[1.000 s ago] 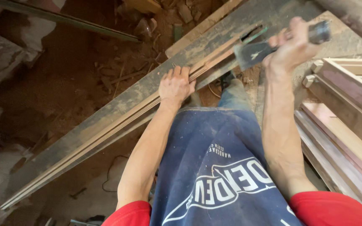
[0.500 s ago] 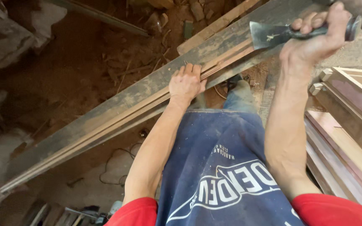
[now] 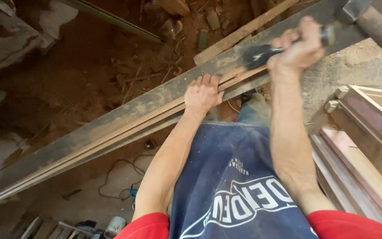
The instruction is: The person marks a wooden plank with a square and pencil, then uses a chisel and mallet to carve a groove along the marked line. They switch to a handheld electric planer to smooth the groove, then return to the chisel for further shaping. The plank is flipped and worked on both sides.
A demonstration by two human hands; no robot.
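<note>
While left hand [image 3: 203,94] still flat on strips [image 3: 111,128], right hand's [image 3: 298,49] gripped hatchet [image 3: 261,53] now lower, at wood.

I count two bare hands, my left hand [image 3: 203,92] and my right hand [image 3: 298,48], and one hatchet [image 3: 261,52]. There is one long grey plank [image 3: 124,116] with a bundle of thin wooden strips [image 3: 111,135], their number too close to tell. One black cable [image 3: 120,177] lies below.
</note>
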